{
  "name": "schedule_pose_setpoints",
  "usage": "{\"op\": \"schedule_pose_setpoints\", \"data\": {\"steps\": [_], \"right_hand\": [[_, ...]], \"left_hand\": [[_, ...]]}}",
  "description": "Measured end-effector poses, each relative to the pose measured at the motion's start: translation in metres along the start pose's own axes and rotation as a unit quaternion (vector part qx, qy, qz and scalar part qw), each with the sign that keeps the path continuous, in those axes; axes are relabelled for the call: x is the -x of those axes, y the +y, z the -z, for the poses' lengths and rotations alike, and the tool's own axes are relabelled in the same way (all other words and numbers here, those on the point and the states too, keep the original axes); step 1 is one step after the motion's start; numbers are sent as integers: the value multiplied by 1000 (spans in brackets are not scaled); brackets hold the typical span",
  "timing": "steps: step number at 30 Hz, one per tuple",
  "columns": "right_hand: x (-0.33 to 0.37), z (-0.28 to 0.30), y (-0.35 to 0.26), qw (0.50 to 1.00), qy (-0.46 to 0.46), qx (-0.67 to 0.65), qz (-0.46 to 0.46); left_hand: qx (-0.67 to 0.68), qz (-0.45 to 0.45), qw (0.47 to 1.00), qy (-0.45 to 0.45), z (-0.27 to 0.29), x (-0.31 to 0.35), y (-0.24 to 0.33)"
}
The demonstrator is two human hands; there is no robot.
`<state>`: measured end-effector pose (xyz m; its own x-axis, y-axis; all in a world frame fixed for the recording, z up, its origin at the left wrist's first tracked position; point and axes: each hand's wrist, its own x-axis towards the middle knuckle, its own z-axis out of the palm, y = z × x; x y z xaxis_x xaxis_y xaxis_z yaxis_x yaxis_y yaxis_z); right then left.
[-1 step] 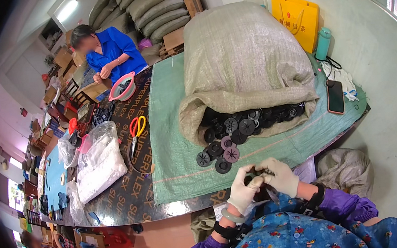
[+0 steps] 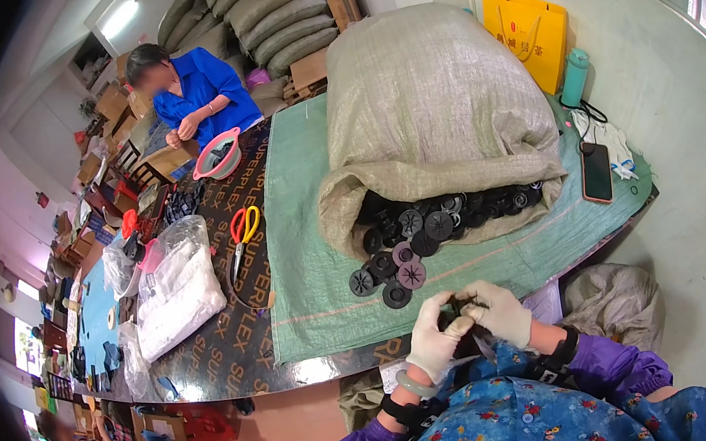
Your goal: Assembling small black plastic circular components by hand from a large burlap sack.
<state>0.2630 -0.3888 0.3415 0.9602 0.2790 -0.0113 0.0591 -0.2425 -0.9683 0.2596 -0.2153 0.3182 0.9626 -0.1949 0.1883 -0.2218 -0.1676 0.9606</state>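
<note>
My left hand [image 2: 431, 340] and my right hand [image 2: 503, 315], both in white gloves, meet at the front edge of the table. Their fingers are closed around a small black piece [image 2: 467, 346], mostly hidden by the gloves, so its exact shape cannot be made out. Just beyond the hands lie several loose round plastic discs, black and greyish purple [image 2: 412, 276], with ribbed faces. More black discs [image 2: 482, 206] fill the mouth of a big woven sack [image 2: 439, 93] lying on the table, its rim folded back.
A green woven sheet [image 2: 320, 311] covers this part of the table. Left of it are scissors [image 2: 243, 237] with red and yellow handles, white plastic bags [image 2: 178, 293] and a pink-rimmed basket [image 2: 218, 155] by a person in blue. A phone [image 2: 596, 173] and teal bottle [image 2: 575, 77] are right.
</note>
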Motion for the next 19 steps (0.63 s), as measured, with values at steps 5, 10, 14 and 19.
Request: {"op": "schedule_pose_setpoints", "data": {"steps": [5,10,14,19], "right_hand": [[1,0,4,984,31,128,123],[1,2,9,966,36,154,204],[1,0,11,999,21,12,31],[6,6,1,971,-15,196,137]], "left_hand": [[140,58,988,-13,-9,6,-7],[255,221,938,-79,2,2,22],[-97,-74,992,15,-8,2,-4],[297,239,919,-100,1,6,10]]}}
